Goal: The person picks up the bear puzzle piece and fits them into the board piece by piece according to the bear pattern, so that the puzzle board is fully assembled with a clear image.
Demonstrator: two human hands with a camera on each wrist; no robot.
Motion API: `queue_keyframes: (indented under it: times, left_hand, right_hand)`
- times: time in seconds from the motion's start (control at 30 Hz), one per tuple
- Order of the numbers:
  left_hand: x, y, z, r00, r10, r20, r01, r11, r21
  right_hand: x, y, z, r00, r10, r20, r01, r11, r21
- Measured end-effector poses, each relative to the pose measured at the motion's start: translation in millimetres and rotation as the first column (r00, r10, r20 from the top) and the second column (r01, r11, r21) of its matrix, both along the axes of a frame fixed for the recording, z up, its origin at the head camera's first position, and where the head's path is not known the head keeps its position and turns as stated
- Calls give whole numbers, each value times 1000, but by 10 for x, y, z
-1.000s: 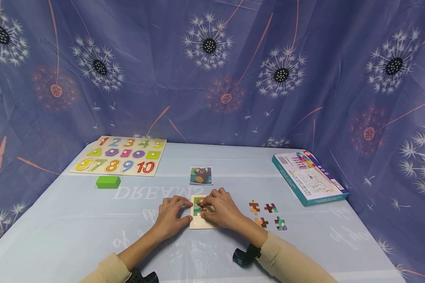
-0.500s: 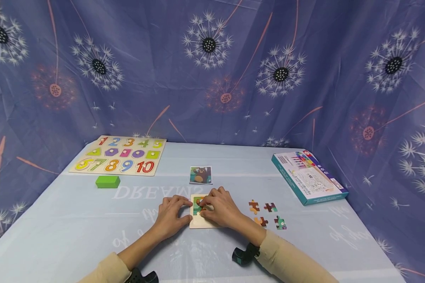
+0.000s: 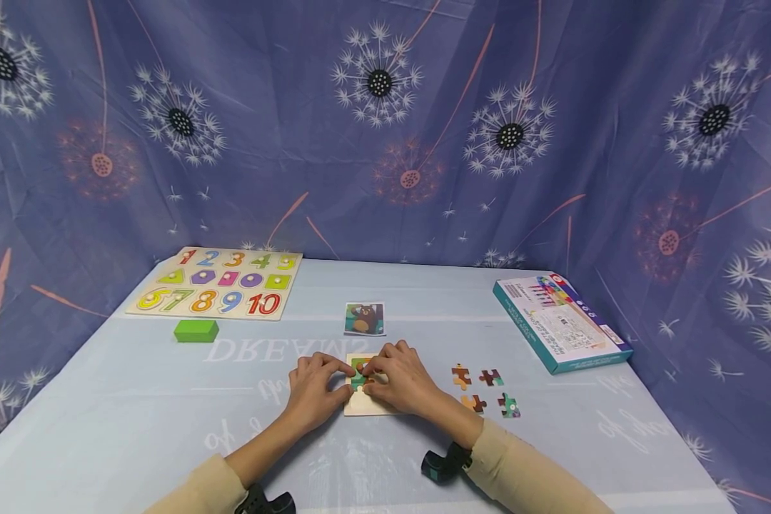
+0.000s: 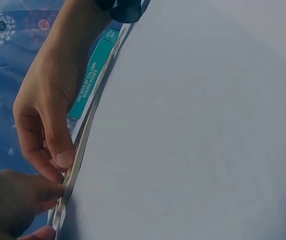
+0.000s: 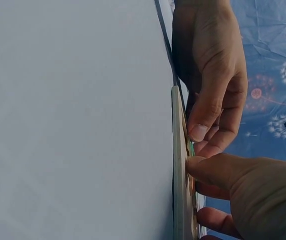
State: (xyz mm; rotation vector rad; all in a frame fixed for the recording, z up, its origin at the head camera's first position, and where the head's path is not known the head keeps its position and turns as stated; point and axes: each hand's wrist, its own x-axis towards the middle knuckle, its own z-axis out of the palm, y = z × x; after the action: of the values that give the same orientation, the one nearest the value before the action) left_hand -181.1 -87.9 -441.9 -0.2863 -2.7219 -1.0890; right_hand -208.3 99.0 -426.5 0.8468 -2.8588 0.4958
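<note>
A square wooden puzzle board (image 3: 361,408) lies at the middle of the table, with green and brown jigsaw pieces (image 3: 358,380) in its upper left part. My left hand (image 3: 315,396) reaches over the board's left edge; its thumb and forefinger, set apart, touch the green pieces. From the right, my right hand (image 3: 401,378) pinches a puzzle piece between thumb and fingers, largely hidden by the hand. Both wrist views show the fingertips of the two hands close together at the board (image 5: 179,165), seen edge-on. Several loose jigsaw pieces (image 3: 490,377) lie to the right.
Behind the board lies a bear picture card (image 3: 364,319). A number and shape board (image 3: 215,282) stands back left, with a green block (image 3: 195,330) before it. A flat teal-edged box (image 3: 562,323) lies at the right. A patterned curtain (image 3: 263,143) hangs behind the table.
My left hand has shifted slightly right, its thumb and forefinger moving from the board's left edge onto the pieces. My right hand stays in place.
</note>
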Motion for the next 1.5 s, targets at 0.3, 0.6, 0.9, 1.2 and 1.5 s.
queue_keyframes:
  times: [0.3,0.6,0.9,1.2,1.5]
  left_hand:
    - [2,12,11,1000,2,-1,-2,1000,-20]
    - [9,5,14,1000,-4,-4,4,1000,-21]
    - [4,4,6,1000,-2,1,2,1000,-19]
    - [10,19,16,1000,5,20,-5,1000,-14]
    - [9,19,16,1000,7,20,-7,1000,-5]
  right_hand:
    - [-9,-5,1,1000,-4,-7,4,1000,2]
    - [-5,-10,18,1000,3,-10,-3,1000,5]
    - [10,-3,37,1000,-10,26,11,1000,-21]
    - [-1,119,95,999,-33,14,33,997,-67]
    - [11,405,159,997,-70,31,74,984,-160]
